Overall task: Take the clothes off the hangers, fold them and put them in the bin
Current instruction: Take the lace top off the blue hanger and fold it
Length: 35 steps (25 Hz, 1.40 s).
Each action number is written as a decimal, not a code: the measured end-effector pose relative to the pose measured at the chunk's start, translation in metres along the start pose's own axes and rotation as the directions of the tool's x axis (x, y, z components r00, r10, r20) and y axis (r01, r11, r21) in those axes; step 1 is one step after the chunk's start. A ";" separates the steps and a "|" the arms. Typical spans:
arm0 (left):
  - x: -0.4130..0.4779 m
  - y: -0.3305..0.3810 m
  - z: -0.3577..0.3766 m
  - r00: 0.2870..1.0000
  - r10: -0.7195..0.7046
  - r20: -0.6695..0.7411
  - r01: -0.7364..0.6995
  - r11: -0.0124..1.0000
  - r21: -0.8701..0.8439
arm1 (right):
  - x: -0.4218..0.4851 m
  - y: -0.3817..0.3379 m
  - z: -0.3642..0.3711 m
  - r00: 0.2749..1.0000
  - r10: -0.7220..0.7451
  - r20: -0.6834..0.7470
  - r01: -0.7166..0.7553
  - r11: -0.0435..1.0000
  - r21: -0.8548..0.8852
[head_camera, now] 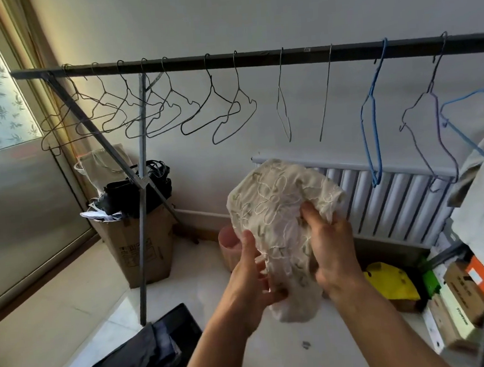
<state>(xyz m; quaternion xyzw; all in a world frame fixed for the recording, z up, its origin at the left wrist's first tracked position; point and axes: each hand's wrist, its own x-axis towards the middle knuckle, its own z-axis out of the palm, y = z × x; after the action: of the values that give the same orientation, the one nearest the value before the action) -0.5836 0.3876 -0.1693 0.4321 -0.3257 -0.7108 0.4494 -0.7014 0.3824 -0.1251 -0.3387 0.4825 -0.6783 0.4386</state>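
From the head camera, both hands hold a cream embroidered garment (276,206) in mid-air, below the dark clothes rail (255,59) and in front of the white radiator (394,201). The left hand (253,280) pinches its lower left edge, thumb on the front and fingers curled underneath. The right hand (332,248) grips a bunch of the cloth on the right side, fingers dug into the folds.

Bare wire hangers (212,108) hang along the rail, crowded at the left and spaced out toward the middle, and a blue hanger (371,122) hangs further right. At the far right a grey garment (483,209) hangs on another blue hanger, cut off by the frame edge.

The black bin (188,311) sits on the tiled floor at lower left, beneath the left forearm, with dark folded clothes (150,359) in it. The frame's bottom edge cuts it off.

A slanted rack leg (142,233) crosses in front of a cardboard box (150,247) stuffed with dark bags and papers. A pink container (227,243) stands on the floor behind the garment, mostly hidden by the garment and the left hand. A yellow bag (391,284) lies under the radiator, beside stacked cartons (460,288) whose print is too small to read. What kind of garment the hands hold cannot be told, as it is crumpled.
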 end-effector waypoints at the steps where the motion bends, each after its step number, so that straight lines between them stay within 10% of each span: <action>1: 0.001 -0.001 0.002 0.999 0.015 0.044 -0.007 0.984 -0.175 | -0.002 0.004 0.000 0.994 0.092 0.059 -0.098 0.990 0.100; 4: -0.001 0.002 0.005 0.987 0.155 0.044 -0.112 0.856 -0.505 | -0.010 0.015 -0.004 0.895 0.376 0.239 -0.430 0.870 0.242; 8: -0.009 0.002 -0.004 0.979 0.204 0.013 -0.169 0.844 -0.509 | -0.018 0.022 -0.014 0.792 0.497 0.355 -0.576 0.801 0.163; 17: -0.026 0.001 -0.051 0.883 0.285 -0.372 -0.378 0.902 -0.206 | -0.017 0.049 -0.002 0.889 0.362 0.282 -0.306 0.926 -0.223; 21: -0.022 0.010 -0.100 0.914 0.251 -0.319 -0.290 0.954 -0.080 | -0.001 0.065 0.040 0.851 0.208 0.483 -0.048 0.945 -0.323; 25: -0.009 0.028 -0.144 0.984 0.131 -0.121 -0.164 0.931 -0.327 | 0.013 0.109 0.099 0.754 0.233 0.614 0.068 0.902 -0.426; 30: 0.026 0.057 -0.233 0.985 0.131 -0.115 -0.169 0.876 -0.451 | 0.034 0.156 0.184 0.637 0.485 0.600 -0.295 0.872 -0.391; 35: 0.070 0.088 -0.353 0.985 -0.002 -0.171 -0.088 0.849 -0.521 | 0.052 0.224 0.279 0.326 0.695 0.641 -0.656 0.654 -0.376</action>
<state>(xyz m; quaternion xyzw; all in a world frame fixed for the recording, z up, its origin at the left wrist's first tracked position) -0.2477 0.2625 -0.2629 0.3421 -0.0898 -0.7243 0.5918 -0.4156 0.2009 -0.2513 -0.3610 0.3716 -0.2210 0.8263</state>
